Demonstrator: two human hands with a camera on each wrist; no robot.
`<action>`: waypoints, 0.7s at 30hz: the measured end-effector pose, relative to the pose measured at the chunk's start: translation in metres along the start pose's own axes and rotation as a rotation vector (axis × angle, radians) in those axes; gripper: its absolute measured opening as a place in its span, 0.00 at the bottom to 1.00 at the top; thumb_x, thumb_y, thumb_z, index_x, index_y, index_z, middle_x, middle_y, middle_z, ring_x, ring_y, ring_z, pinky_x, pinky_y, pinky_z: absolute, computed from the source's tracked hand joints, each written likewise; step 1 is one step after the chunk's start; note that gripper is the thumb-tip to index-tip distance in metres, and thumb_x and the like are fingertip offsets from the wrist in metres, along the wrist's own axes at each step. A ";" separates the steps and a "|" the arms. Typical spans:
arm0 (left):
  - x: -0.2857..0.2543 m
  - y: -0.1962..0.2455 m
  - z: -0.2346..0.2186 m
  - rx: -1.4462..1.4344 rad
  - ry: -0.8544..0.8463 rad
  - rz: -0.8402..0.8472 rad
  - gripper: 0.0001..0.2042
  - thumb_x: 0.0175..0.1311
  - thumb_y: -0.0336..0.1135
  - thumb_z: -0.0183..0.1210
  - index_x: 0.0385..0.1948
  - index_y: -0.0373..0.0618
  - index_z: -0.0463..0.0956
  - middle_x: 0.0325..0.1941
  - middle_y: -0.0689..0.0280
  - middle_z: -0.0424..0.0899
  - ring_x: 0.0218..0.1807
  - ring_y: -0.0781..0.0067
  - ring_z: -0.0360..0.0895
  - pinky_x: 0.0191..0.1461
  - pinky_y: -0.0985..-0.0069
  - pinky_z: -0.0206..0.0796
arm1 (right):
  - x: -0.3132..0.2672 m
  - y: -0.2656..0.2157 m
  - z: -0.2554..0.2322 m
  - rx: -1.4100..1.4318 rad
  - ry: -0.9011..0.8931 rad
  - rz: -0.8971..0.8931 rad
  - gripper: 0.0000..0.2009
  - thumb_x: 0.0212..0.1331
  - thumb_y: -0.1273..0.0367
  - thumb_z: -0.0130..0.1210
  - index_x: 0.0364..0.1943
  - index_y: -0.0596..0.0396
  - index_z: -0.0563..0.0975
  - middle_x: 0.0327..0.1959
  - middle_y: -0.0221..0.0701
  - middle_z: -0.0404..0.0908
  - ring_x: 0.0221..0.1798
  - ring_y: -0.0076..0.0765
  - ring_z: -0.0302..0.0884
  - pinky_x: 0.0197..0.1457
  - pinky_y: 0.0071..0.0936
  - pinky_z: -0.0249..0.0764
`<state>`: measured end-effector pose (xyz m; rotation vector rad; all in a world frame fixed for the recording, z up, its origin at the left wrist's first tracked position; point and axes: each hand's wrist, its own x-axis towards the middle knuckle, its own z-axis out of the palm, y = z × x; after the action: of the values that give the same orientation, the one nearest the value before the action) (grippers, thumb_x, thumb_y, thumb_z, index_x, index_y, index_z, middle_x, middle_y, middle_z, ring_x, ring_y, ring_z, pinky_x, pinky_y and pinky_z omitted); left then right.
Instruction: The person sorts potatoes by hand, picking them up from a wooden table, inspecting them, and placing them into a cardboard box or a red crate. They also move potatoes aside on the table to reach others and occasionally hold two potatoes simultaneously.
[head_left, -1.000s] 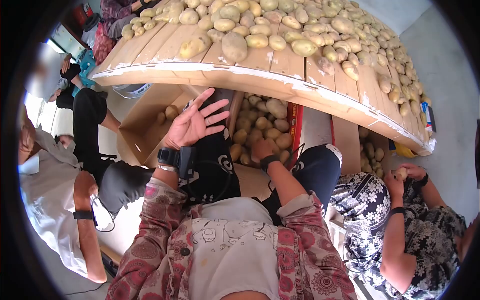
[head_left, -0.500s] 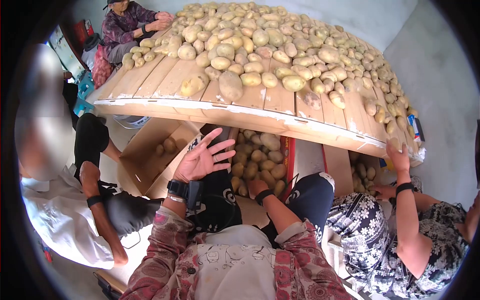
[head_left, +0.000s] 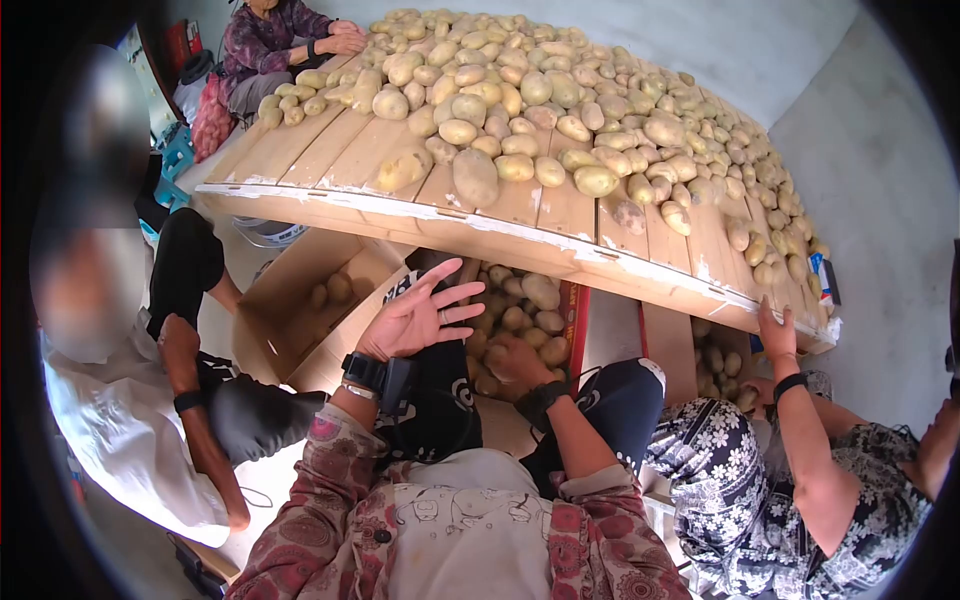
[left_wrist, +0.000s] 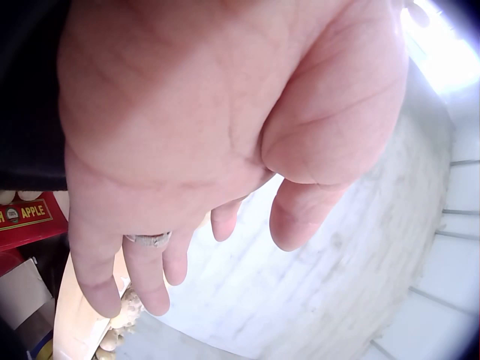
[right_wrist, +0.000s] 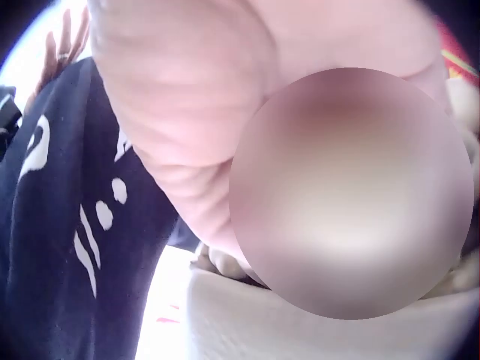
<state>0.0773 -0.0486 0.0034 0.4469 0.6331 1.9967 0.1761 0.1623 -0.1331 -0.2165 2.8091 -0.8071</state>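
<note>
My left hand is raised near the table's front edge, fingers spread and palm showing, with nothing in it. In the left wrist view a ring sits on one finger. My right hand is over a cardboard box of potatoes between my knees. Its fingers curl round a pale potato, overlapping the pile in the head view. A blurred disc hides most of the right hand's grip in the right wrist view, where a pale yellowish patch shows between skin tones.
A wooden table heaped with potatoes spans the front. An open carton with a few potatoes stands left. Another box of potatoes is at right. People sit on both sides and at the far left corner.
My right hand has come up slightly from deep among the potatoes, a potato now showing at its fingers. The left hand stays spread. The head view has tilted, and the right-hand neighbour's hand has reached the table edge.
</note>
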 end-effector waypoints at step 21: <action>0.007 -0.008 0.004 0.093 -0.012 -0.061 0.28 0.68 0.46 0.47 0.68 0.57 0.47 0.69 0.58 0.56 0.66 0.59 0.60 0.64 0.60 0.56 | -0.010 -0.018 -0.037 2.114 0.415 0.427 0.10 0.61 0.60 0.51 0.37 0.49 0.72 0.36 0.33 0.77 0.39 0.35 0.77 0.40 0.40 0.76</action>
<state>0.0818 -0.0376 0.0021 0.4895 0.7259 1.9110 0.1781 0.1673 -0.0912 0.8431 0.7218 -2.9437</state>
